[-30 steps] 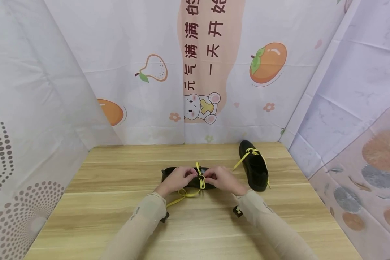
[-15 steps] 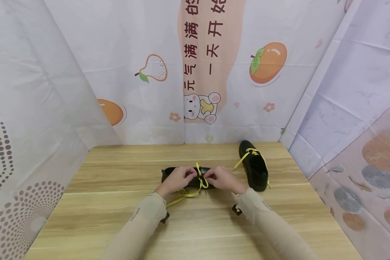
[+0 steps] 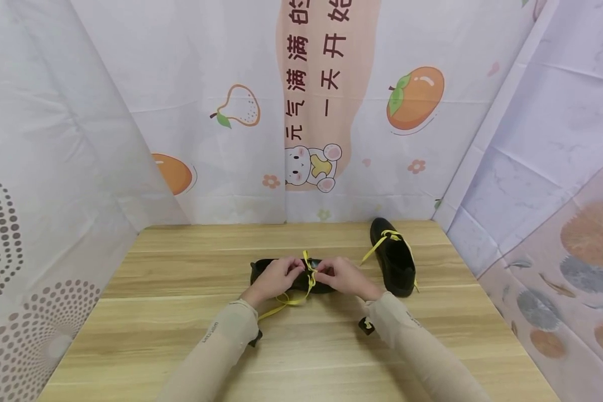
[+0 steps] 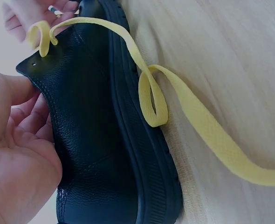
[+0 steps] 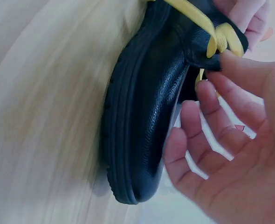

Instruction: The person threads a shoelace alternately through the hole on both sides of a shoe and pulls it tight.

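Note:
A black leather shoe lies crosswise in front of me, toe to the right, with a yellow shoelace through its eyelet flap. My left hand pinches the flap edge of the shoe, thumb outside and fingers inside the opening. With thumb and index finger, my right hand pinches the lace at the corner of the flap; its other fingers are loosely bent beside the toe. A small lace loop stands out at the eyelets. The lace's long end trails over the table toward my left wrist.
A second black shoe with yellow laces stands at the back right of the wooden table. Printed cloth curtains rise behind the table and at both sides. A small dark piece shows beside my right wrist.
The lace loop between my hands has narrowed, and a strand now runs to my right fingertips. Both hands stay in nearly the same place, and the second shoe has not moved.

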{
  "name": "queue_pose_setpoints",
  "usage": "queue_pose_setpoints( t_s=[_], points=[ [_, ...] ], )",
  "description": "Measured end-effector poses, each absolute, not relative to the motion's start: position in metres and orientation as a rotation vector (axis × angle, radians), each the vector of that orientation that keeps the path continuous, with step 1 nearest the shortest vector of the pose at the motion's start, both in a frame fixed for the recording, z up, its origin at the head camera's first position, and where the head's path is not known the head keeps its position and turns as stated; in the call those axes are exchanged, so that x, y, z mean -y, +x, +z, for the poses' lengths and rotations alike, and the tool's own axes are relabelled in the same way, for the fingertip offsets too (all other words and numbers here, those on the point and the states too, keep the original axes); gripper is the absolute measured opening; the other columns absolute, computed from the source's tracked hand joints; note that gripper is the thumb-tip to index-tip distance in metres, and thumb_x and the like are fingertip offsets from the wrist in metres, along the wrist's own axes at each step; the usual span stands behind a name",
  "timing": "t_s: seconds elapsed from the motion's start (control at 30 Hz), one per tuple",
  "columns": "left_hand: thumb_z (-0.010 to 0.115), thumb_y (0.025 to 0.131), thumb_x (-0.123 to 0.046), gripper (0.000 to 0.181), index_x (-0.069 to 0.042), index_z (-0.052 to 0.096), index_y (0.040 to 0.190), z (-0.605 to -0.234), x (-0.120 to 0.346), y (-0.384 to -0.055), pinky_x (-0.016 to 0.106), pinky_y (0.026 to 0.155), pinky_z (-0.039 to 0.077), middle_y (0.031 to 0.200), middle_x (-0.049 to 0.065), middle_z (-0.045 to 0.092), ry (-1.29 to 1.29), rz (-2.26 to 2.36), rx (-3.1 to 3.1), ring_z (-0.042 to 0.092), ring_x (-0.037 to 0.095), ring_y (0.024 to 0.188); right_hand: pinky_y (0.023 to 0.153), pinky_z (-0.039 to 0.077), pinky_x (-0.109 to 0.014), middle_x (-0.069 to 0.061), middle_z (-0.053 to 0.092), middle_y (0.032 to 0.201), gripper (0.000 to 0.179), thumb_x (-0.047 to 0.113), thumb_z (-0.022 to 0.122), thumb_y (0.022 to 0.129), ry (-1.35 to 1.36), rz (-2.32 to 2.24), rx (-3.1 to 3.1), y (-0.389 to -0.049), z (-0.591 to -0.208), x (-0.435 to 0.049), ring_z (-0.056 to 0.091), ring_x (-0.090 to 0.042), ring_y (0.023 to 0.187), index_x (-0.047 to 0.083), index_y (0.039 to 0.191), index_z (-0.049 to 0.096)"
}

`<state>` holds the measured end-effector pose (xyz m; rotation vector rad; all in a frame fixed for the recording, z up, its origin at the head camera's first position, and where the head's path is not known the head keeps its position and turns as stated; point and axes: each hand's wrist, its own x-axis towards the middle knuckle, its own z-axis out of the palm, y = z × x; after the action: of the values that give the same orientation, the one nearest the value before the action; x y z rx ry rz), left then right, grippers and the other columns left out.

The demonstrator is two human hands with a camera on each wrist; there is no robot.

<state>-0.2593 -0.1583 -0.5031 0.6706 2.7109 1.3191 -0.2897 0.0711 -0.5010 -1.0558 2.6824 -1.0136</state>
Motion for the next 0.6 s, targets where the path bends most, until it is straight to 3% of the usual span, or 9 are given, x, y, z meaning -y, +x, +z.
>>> queue_pose_setpoints(
  t_s=[0.2, 0.37, 0.6],
  points=[
    [0.053, 0.107, -0.014, 0.014, -0.006, 0.064, 0.109, -0.5039, 0.1560, -0.2596, 0.029, 0.066, 0.043, 0.091, 0.016, 0.066, 0.662, 1.314, -2.762, 0.049, 0.011, 0.068, 0.066, 0.052, -0.024, 0.005, 0.070, 0.084, 0.007, 0.008, 0.071, 0.095, -1.079, -1.075, -2.643, -0.2902, -0.4995, -0.0705, 0.064, -0.011, 0.073, 0.009, 0.101, 0.074],
    [0.053, 0.107, -0.014, 0.013, -0.006, 0.063, 0.109, -0.5045, 0.1557, -0.2608, 0.028, 0.064, 0.042, 0.087, 0.016, 0.064, 0.675, 1.318, -2.776, 0.048, 0.012, 0.067, 0.061, 0.051, -0.024, 0.004, 0.071, 0.084, 0.005, 0.009, 0.072, 0.095, -1.095, -1.065, -2.680, -0.2902, -0.5018, -0.0685, 0.061, -0.007, 0.069, 0.011, 0.098, 0.076],
    [0.051, 0.108, -0.014, 0.013, -0.007, 0.062, 0.107, -0.4976, 0.1616, -0.2676, 0.033, 0.073, 0.049, 0.093, 0.006, 0.068, 0.540, 1.311, -2.870, 0.057, 0.011, 0.076, 0.060, 0.049, -0.024, 0.010, 0.066, 0.078, 0.005, 0.014, 0.074, 0.095, -1.114, -1.048, -2.733, -0.2877, -0.5046, -0.0663, 0.057, -0.003, 0.065, 0.014, 0.089, 0.075]
  ],
)
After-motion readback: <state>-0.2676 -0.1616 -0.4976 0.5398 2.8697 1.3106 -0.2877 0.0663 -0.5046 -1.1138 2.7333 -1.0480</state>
